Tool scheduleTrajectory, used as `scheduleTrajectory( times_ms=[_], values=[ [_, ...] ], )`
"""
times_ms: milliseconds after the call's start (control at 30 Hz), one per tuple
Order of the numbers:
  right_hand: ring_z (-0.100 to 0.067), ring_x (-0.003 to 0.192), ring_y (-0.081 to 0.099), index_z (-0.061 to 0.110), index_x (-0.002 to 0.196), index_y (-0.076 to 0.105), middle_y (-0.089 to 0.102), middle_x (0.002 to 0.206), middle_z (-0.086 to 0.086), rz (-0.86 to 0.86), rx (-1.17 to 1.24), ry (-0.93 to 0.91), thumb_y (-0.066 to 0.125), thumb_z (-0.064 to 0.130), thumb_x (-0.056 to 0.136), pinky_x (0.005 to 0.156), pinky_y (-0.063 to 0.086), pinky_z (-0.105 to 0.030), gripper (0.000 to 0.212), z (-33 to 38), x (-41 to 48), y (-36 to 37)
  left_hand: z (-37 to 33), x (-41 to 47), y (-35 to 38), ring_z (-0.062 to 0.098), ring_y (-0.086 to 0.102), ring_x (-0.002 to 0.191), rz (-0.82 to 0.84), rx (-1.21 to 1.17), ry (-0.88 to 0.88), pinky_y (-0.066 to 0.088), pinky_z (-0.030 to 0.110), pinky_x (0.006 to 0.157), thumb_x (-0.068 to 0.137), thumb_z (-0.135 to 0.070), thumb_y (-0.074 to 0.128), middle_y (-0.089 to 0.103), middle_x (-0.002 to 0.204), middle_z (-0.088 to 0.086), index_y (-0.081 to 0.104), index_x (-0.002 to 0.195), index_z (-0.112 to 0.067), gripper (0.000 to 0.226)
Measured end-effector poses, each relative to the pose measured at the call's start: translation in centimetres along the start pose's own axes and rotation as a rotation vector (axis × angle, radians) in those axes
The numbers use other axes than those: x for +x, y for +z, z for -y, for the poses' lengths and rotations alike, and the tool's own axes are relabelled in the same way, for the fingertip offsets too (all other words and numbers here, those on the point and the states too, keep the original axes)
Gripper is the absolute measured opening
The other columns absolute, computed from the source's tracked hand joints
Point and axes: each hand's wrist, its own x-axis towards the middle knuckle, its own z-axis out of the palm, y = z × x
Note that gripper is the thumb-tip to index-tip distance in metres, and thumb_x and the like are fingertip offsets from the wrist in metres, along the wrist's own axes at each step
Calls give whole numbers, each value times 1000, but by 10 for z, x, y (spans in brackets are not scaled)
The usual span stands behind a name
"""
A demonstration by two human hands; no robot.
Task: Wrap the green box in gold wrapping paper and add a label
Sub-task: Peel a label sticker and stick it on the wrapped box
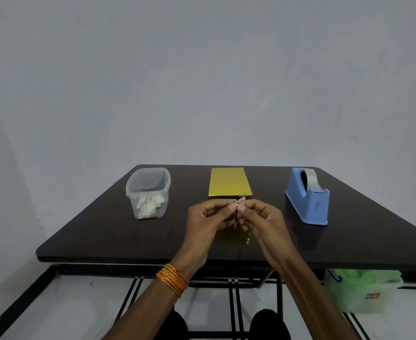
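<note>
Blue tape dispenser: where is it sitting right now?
In the head view, the blue tape dispenser stands on the table, far right, apart from the gold-wrapped box.

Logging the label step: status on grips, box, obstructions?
Left grip and right grip pinch one small label. Gold-wrapped box just behind, top bare. Plastic container, tape dispenser off to the sides, nothing blocking.

There's the gold-wrapped box (229, 182), shiny and fully covered, upright on the table (99, 231), and the small label (241, 199) held edge-on just before its near top edge.
</note>
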Motion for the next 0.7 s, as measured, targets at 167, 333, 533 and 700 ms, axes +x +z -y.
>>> scheduleTrajectory(
  times_ms=[167, 333, 533, 700],
  values=[
    [-21, 77, 55, 6, 95, 75, 66, 82, -14, 6, 1, -1, 64, 12, 93, 68, 48, -25, 13, -1, 2, 3, 2, 0, -1, 21, 72, 100, 4, -21, 9, 58, 25, 79, 90, -7, 68, 77, 102, 8, 75, 108, -5, 19],
    [-17, 70, 57, 3, 95, 73, 68, 80, -15, -34, -84, -101, 66, 9, 93, 64, 50, -22, 10, -5, 3, 5, 3, 0, -1, 22, 72, 100, 22, -66, 8, 59, 25, 79, 91, -4, 65, 76, 104, 10, 73, 111, 0, 21],
    [-17, 64, 60, 7, 94, 73, 71, 77, -11, -120, -176, -196, 68, 8, 91, 60, 52, -22, 6, -7, -1, 9, 9, -1, -4, 23, 70, 105, 53, -66, 2, 58, 27, 85, 92, -6, 64, 75, 109, 8, 72, 114, -3, 24],
    [-21, 64, 62, 8, 93, 73, 71, 77, -12, -157, -195, -227, 69, 8, 89, 59, 54, -23, 5, -5, -3, 10, 8, 0, -4, 22, 70, 106, 84, -64, 13, 58, 26, 86, 93, -3, 62, 75, 111, 7, 70, 118, -1, 26]
  ],
)
